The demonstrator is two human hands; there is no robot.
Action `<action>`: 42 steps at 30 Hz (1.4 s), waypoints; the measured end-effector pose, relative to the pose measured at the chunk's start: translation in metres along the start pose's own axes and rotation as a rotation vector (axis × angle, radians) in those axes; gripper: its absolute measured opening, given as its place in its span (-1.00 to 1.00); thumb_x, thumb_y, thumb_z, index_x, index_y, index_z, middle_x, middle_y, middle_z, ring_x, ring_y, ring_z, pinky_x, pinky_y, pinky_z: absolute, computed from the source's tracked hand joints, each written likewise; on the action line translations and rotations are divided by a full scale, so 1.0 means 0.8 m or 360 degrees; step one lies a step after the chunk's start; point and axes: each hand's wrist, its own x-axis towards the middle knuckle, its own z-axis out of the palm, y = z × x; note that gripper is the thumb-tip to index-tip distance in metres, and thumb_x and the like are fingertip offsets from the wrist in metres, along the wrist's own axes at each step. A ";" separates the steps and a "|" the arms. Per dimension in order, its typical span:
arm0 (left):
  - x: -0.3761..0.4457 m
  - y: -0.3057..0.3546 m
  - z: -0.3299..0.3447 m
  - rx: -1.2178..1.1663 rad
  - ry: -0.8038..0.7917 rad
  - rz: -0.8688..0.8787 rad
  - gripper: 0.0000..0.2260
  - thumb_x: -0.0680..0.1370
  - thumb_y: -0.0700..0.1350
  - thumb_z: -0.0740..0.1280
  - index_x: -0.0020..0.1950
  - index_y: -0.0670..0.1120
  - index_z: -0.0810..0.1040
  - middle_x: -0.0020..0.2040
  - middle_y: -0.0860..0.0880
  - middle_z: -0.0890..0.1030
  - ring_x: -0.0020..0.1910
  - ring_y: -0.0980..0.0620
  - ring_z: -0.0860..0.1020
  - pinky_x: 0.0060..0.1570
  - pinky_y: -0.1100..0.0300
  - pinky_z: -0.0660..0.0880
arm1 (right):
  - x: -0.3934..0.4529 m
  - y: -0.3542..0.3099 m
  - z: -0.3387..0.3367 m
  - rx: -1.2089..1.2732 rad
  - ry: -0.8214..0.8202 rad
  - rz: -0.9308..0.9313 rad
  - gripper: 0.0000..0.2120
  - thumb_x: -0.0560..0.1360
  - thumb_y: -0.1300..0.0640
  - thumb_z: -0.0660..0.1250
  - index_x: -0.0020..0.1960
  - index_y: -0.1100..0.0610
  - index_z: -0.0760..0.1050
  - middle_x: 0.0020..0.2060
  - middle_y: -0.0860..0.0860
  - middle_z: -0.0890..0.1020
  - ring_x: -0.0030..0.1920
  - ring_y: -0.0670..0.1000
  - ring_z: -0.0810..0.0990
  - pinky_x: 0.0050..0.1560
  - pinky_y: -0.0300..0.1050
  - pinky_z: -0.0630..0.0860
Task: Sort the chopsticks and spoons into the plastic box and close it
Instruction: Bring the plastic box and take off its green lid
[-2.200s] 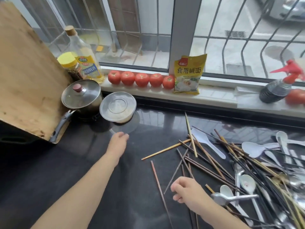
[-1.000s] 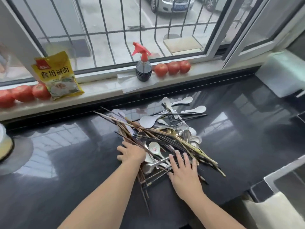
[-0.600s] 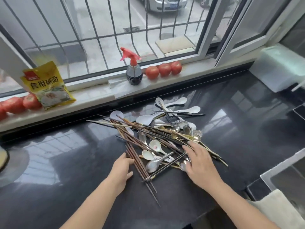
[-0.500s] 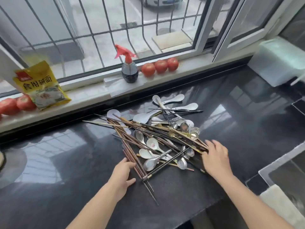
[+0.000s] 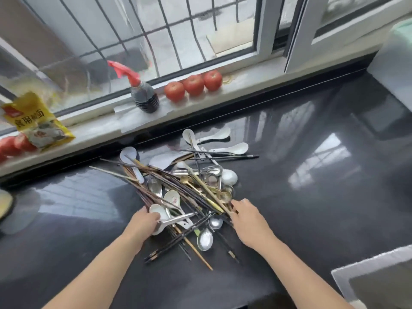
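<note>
— What's the surface?

— A glossy black countertop (image 5: 312,208), running under the white window sill (image 5: 245,74).

— And what lies on it?

— One tangled heap in the middle: chopsticks (image 5: 178,188) of dark and pale wood crossing over white spoons (image 5: 231,148) and metal spoons (image 5: 205,239). A few chopsticks poke out of the near side.

— Anything else?

— A round rim (image 5: 4,204) shows at the left edge; too cut off to tell.

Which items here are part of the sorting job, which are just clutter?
Job:
tangled pile of wooden and dark chopsticks
white ceramic and metal spoons
left hand
right hand

Clutter:
red-topped dark spray bottle
three red tomatoes
yellow food packet
</note>
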 end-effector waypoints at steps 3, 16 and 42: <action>0.002 0.015 0.003 0.0246 0.0252 0.0092 -0.67 0.44 -0.02 0.28 0.16 -0.10 0.52 0.15 -0.17 0.62 0.06 -0.24 0.58 0.11 -0.06 0.54 | -0.020 0.040 -0.054 0.0465 -0.0061 0.0269 -0.66 0.67 0.11 0.18 0.43 0.06 0.48 0.16 -0.04 0.56 0.16 -0.01 0.55 0.23 -0.17 0.43; -0.085 0.283 0.242 0.1250 -0.0447 0.1728 -0.52 0.63 -0.07 0.26 0.57 -0.02 0.35 0.56 -0.07 0.33 0.52 -0.05 0.34 0.49 0.13 0.21 | 0.044 0.209 -0.330 0.0672 0.0956 0.0897 -0.74 0.62 0.23 0.18 0.24 0.10 0.54 0.10 0.06 0.61 0.03 0.07 0.58 -0.11 -0.33 0.46; -0.025 0.304 0.292 0.2907 -0.0124 0.1954 0.11 0.48 0.25 0.45 0.63 -0.26 -0.22 0.62 -0.38 -0.16 0.63 -0.32 -0.03 0.58 -0.16 -0.14 | 0.183 0.369 -0.560 -0.1124 0.0994 0.1261 -0.57 0.48 0.32 0.36 0.33 0.28 0.38 0.27 0.26 0.41 0.27 0.28 0.41 0.19 0.15 0.43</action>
